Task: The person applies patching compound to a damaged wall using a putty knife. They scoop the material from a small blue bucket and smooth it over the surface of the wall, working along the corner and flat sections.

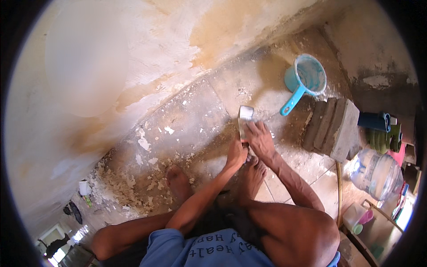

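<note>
In front of my feet I hold a flat, narrow scraper-like piece (pixel 246 113) with a whitish far end; its exact kind is hard to make out. My left hand (pixel 236 154) is closed round its near end, just above my foot. My right hand (pixel 260 137) grips it from the right side, with bent fingers over its middle. Part of the piece is hidden beneath the fingers. Beyond and to the right, a light-blue dipper (pixel 291 80) with whitish smears inside stands on the floor, its handle pointing toward me.
A patchy, peeling wall (pixel 164 40) runs along the left and far side. Paint flakes (pixel 143 143) litter the tiled floor. At right are stacked grey blocks (pixel 333 127), a large clear water bottle (pixel 376 173) and plastic containers (pixel 354 216). A white cup (pixel 84 188) sits at the left.
</note>
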{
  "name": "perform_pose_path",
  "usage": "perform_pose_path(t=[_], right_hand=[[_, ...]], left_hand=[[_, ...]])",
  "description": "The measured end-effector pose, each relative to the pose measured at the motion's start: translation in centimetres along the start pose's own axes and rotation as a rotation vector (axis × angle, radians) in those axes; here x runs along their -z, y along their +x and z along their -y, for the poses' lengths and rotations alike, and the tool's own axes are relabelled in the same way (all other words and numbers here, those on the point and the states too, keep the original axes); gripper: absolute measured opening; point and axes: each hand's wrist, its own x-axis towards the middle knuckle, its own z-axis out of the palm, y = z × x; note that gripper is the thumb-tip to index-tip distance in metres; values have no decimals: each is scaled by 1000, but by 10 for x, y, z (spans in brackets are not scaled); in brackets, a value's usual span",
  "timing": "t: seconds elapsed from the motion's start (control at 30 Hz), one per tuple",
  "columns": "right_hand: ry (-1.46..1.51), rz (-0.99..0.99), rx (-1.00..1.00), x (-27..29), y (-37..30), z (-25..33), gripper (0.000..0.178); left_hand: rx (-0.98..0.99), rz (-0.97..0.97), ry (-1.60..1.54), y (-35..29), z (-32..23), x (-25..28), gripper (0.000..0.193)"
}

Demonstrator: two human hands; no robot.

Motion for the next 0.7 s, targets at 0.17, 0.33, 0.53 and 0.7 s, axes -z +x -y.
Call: perform_pose_path(t=[0.17,0.33,0.53,0.7], right_hand=[[5,32,-38,-4,12,-4,53],[-63,-16,-32,-11,21,-21,41],[-24,-54,-25,-1,12,-1,40],[-15,66,-128,0,17,2,42]], left_hand=[[-77,-88,7,3,-23,13,31],[64,75,-50,-6,-29,14,31],[-21,4,-29,0,-8,2,26],[40,51,11,3,-17,10,25]])
